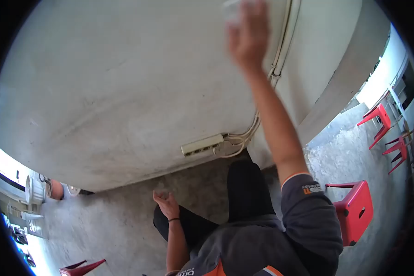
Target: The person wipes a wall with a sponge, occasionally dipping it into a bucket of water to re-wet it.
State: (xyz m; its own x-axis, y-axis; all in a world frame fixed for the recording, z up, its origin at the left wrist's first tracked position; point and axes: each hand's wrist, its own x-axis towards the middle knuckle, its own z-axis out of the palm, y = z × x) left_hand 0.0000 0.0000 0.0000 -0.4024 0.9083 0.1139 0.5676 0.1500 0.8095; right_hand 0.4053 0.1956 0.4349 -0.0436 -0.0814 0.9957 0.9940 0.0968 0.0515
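Observation:
High up on the pale wall (138, 78), my right hand (251, 43) is stretched out, blurred by motion. Its fingers are closed on a whitish block-like thing (232, 11), cut off by the top of the view; whether it is a sponge, a cloth or something else cannot be made out. My left hand (168, 207) hangs near my bent left knee, palm partly up. Its fingers are loosely apart with nothing in them, and a dark band circles the wrist.
A power strip (202, 144) with looped cables is fixed low on the wall. Pipes (280, 50) run up beside my right arm. A red stool (356, 212) stands at my right, with more red stools (379, 123) beyond. Basins (34, 189) and a pot (56, 189) are at the left.

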